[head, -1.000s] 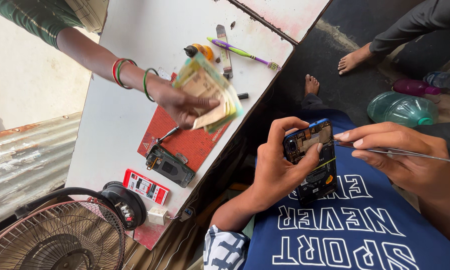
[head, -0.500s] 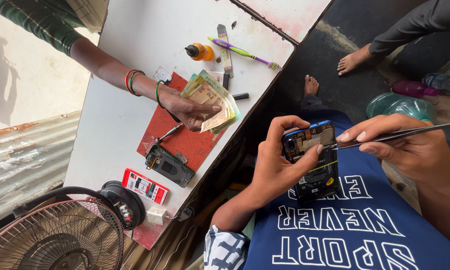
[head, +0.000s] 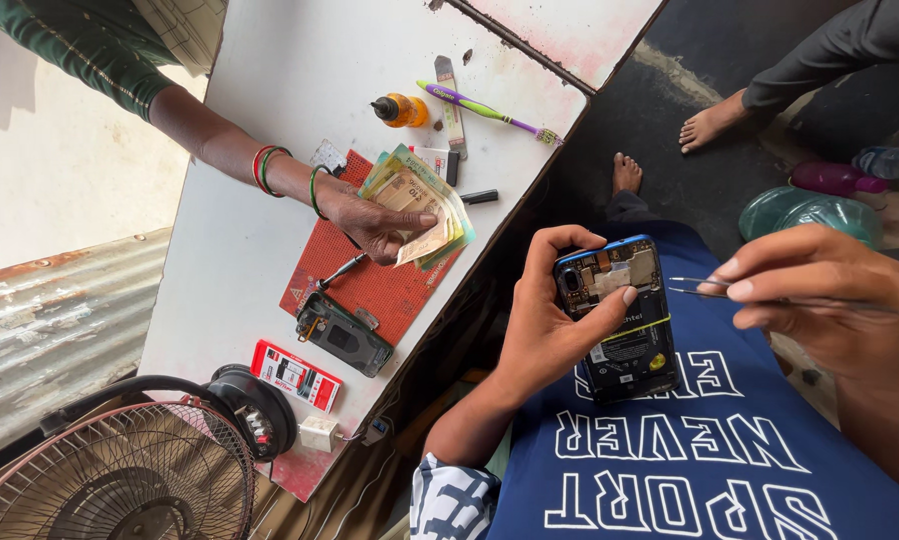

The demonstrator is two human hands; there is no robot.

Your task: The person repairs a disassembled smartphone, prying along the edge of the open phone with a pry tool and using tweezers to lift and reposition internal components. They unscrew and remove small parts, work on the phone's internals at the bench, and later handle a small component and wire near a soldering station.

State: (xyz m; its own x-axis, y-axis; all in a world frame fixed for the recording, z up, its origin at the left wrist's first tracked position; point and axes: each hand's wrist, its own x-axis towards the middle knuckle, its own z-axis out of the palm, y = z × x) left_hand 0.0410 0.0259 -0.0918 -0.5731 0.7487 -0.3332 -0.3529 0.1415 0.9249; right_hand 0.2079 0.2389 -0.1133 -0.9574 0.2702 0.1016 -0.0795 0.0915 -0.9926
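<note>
My left hand (head: 550, 325) grips an opened phone (head: 620, 315) with its back cover off, circuit board and black battery showing; my thumb rests on the board. My right hand (head: 825, 300) pinches metal tweezers (head: 695, 287), tips pointing at the phone's right edge, a little apart from it. Across the white table (head: 230, 250), another person's hand (head: 375, 220) with red and green bangles holds a fan of banknotes (head: 425, 205) over a red work mat (head: 390, 285).
On the mat lies a phone back cover (head: 342, 335). A red and white box (head: 297, 376), a small white adapter (head: 319, 433), an orange bottle (head: 402, 110), a purple-green toothbrush (head: 485, 110) and a fan (head: 130, 460) are on or by the table. Bare feet (head: 710, 120) lie beyond.
The other person's hand has lowered the banknotes toward the red mat. My right hand has turned the tweezers so the tips point at the phone.
</note>
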